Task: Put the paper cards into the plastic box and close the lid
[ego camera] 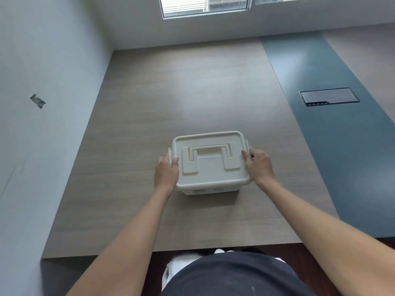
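Note:
A cream plastic box [210,190] stands on the wooden table [181,92], a little nearer than the middle. Its lid [210,165] lies flat on top with the carry handle [208,150] folded down. At each short side a latch flap sticks out from the box. My left hand [167,170] rests against the left side with fingers on the left latch [170,153]. Against the right side sits my right hand [257,164], fingers at the right latch [247,146]. No paper cards are visible; the inside of the box is hidden.
A white wall [42,103] runs along the table's left edge. A blue-grey strip [320,135] with a dark recessed cable hatch [329,96] lies on the right. A window [205,6] is at the far end. The table's near edge is close to my body.

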Demonstrator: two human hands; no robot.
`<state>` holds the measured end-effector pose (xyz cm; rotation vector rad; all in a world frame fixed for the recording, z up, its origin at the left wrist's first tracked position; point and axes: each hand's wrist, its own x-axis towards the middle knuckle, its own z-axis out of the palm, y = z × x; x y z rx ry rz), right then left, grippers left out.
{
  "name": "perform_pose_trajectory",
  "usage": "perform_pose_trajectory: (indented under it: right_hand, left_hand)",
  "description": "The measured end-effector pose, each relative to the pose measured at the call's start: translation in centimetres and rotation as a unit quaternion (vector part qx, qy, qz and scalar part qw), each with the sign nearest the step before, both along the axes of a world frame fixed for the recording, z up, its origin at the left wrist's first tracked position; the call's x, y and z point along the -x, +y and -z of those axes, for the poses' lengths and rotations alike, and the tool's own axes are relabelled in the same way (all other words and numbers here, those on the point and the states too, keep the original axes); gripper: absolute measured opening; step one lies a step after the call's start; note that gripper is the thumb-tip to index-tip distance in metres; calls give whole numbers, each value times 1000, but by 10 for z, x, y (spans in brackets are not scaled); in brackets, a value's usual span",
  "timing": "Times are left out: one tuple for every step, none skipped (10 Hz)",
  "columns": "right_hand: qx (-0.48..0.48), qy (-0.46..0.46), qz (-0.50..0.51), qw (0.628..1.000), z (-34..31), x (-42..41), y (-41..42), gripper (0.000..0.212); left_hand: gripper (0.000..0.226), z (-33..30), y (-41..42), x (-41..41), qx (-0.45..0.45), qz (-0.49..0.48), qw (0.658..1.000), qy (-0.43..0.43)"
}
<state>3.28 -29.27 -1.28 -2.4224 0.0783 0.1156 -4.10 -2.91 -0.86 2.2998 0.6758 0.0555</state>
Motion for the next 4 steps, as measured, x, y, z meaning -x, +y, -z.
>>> perform_pose_trajectory:
  right_hand:
    - [2,-21,13,1000,4,5,4,34]
    - [-61,8,-10,998,5,5,-2,47]
    - [-107,87,-27,990,5,15,-25,70]
    - [-52,73,1,996,24,29,-49,77]
  left_hand:
    - [33,-4,-9,1,-21,-9,1000,-8]
    - [54,8,4,1,89,-54,995,2]
    - [74,12,12,14,124,-77,989,-12]
    - [64,20,17,31,37,-93,995,-15]
